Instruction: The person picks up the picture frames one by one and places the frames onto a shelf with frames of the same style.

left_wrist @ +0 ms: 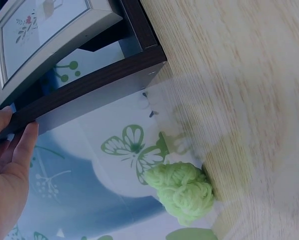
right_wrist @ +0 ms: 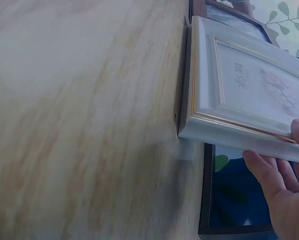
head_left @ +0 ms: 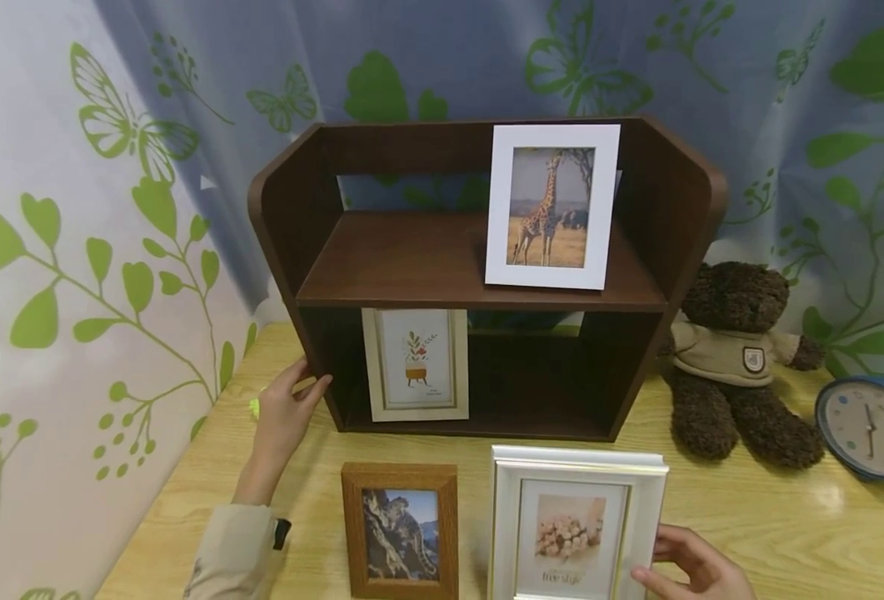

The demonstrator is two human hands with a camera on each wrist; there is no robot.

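Observation:
My left hand [head_left: 286, 417] holds the left side panel of a dark brown two-tier shelf [head_left: 397, 258]. In the left wrist view its thumb and fingers lie on either side of the panel edge [left_wrist: 89, 90]. My right hand [head_left: 700, 571] grips the right edge of a white picture frame [head_left: 572, 525] with gold trim and a flower print. The right wrist view shows the thumb on this frame's front and fingers at its side. A brown wooden frame [head_left: 400, 533] with a leopard picture stands to its left.
A white giraffe frame [head_left: 550, 208] stands on the upper tier, a cream plant-print frame [head_left: 417, 364] on the lower. Right of the shelf sit a teddy bear [head_left: 734, 358] and a blue clock [head_left: 871, 427]. A fuzzy green ball [left_wrist: 182, 192] lies beyond the shelf's left side.

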